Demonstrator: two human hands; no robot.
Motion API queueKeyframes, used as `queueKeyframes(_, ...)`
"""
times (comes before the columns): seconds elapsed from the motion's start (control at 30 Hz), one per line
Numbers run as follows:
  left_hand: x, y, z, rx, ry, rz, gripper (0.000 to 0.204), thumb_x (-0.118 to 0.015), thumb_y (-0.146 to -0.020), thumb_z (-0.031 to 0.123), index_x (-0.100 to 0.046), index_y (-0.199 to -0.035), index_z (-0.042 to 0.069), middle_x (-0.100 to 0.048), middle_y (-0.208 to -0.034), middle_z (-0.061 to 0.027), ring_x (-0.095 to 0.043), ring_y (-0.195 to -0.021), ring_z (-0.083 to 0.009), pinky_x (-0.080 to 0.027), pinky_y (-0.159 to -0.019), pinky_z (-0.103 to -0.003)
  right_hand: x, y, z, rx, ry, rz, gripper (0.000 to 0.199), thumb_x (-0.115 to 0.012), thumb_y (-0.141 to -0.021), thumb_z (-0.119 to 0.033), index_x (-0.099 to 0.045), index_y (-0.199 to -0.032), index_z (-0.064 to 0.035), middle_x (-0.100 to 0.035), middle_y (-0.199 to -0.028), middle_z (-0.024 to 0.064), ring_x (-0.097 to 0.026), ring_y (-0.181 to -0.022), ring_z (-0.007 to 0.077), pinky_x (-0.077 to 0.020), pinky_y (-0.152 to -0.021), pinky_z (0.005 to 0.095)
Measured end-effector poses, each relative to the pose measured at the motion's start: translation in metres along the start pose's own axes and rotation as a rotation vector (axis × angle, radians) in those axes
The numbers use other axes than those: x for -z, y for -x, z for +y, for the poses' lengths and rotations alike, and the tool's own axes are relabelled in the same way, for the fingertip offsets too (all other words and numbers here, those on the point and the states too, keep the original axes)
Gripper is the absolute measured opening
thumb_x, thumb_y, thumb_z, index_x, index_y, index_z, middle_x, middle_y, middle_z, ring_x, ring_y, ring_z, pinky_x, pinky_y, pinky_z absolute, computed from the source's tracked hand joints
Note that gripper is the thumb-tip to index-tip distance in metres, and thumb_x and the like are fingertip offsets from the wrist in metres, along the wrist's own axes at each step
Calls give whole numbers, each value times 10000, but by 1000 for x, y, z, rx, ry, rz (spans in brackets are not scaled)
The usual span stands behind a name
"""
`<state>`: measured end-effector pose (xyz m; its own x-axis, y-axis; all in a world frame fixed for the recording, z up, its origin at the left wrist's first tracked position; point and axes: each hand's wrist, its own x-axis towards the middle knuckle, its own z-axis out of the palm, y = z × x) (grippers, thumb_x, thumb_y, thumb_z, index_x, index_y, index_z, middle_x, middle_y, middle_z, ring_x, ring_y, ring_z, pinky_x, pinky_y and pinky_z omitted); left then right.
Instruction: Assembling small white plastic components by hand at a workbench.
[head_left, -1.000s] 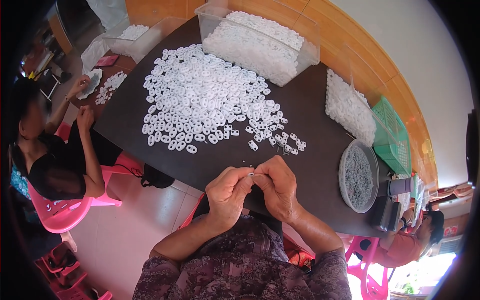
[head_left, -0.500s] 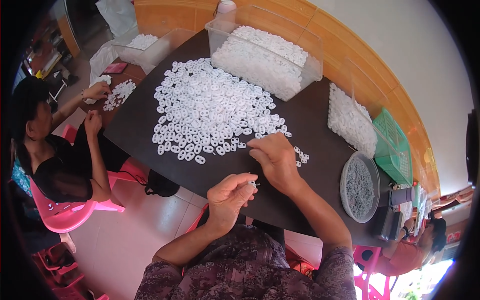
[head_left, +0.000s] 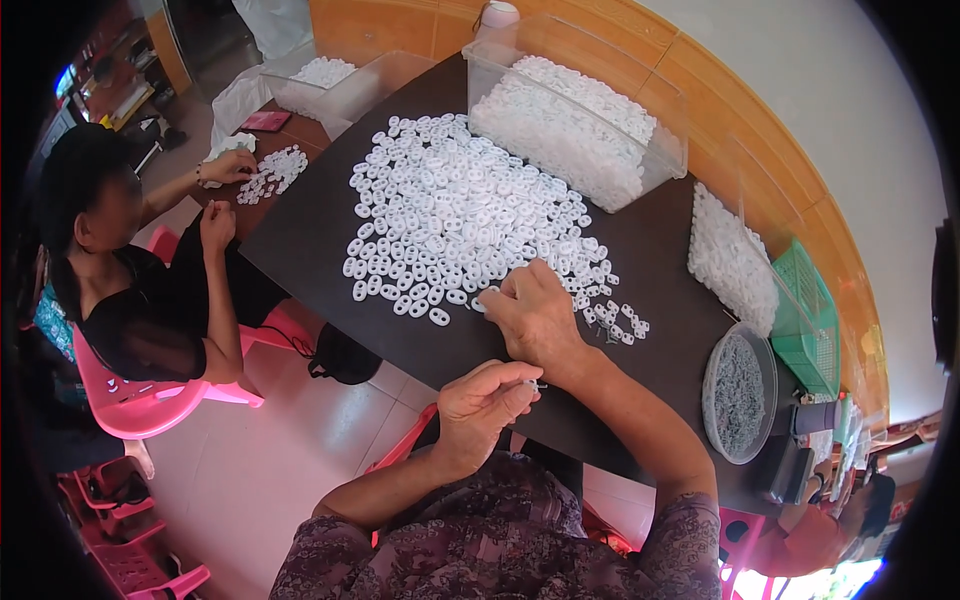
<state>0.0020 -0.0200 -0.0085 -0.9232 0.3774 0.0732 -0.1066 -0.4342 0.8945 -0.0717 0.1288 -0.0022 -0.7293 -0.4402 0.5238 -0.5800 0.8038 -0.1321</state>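
Note:
My left hand [head_left: 482, 412] is closed in a pinch above the table's near edge. Between its thumb and forefinger sits a small white plastic piece [head_left: 536, 386], mostly hidden by the fingers. Farther ahead, my right hand [head_left: 540, 318] is bent down at the front edge of a large heap of white oval two-hole plastic pieces [head_left: 450, 210]. Its thumb and fingertips close on one white oval piece [head_left: 477, 304], partly covered. Just right of this hand lie several loose white pieces with a few small screws [head_left: 606, 325].
Clear bins of white parts [head_left: 560, 130] [head_left: 733, 255] stand along the back, beside a green basket [head_left: 805, 320]. A round tub of small grey screws [head_left: 738, 395] is at the right. A co-worker [head_left: 120, 240] sits left on a pink chair, handling white pieces; another person [head_left: 815, 530] is far right.
The view has shifted, so the table and heap appear farther right. My right hand has come to an oval piece at the heap's front edge. The left hand keeps its pinch.

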Motion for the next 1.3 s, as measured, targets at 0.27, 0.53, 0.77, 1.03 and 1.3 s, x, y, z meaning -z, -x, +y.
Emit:
queueKeyframes(0.27, 4, 0, -1, -5, -36, -65, 193, -601, -912, 48, -644, -1091, -11, -609, -893, -32, -596, -755, -69, -459, -612, -177, 18, 11, -6, -34, -62, 13, 265, -769, -589, -88, -647, -824, -74, -509, -754, 56, -483, -715, 235, -402, -568, 336)
queueKeyframes(0.53, -1, 1, 7, 39, -20, 53, 170, -604, -885, 3, -637, -1039, -60, -654, -842, -113, -623, -686, -123, -480, -566, -209, 16, 22, -7, -2, -111, 32, 119, -684, -696, -73, -589, -762, -44, -515, -741, 81, -488, -706, 259, -403, -610, 370)
queueKeyframes(0.77, -7, -9, 5, 82, 68, 63, 189, -605, -895, 22, -621, -1066, -59, -669, -834, -125, -615, -649, -120, -468, -537, -207, 65, 62, -5, -887, -1041, 31, 128, -649, -876, -93, -689, -954, 0, -678, -845, 27, -599, -751, 76, -464, -644, 219)
queueKeyframes(1.03, -19, -14, -1, 94, -8, 77, 208, -609, -909, 58, -620, -1100, -23, -666, -860, -83, -591, -676, -74, -437, -544, -182, 72, 71, -19, -986, -1182, 105, 169, -628, -886, -72, -684, -1036, -18, -679, -848, 30, -605, -753, 70, -455, -636, 202)
queueKeyframes(1.3, -26, -15, 3, 107, 2, 116, 185, -601, -893, 12, -626, -1064, -51, -668, -829, -109, -598, -643, -90, -444, -524, -183, 74, 70, -24, -998, -1241, 124, 183, -614, -893, -68, -669, -1060, -16, -672, -837, 23, -599, -761, 66, -449, -638, 205)
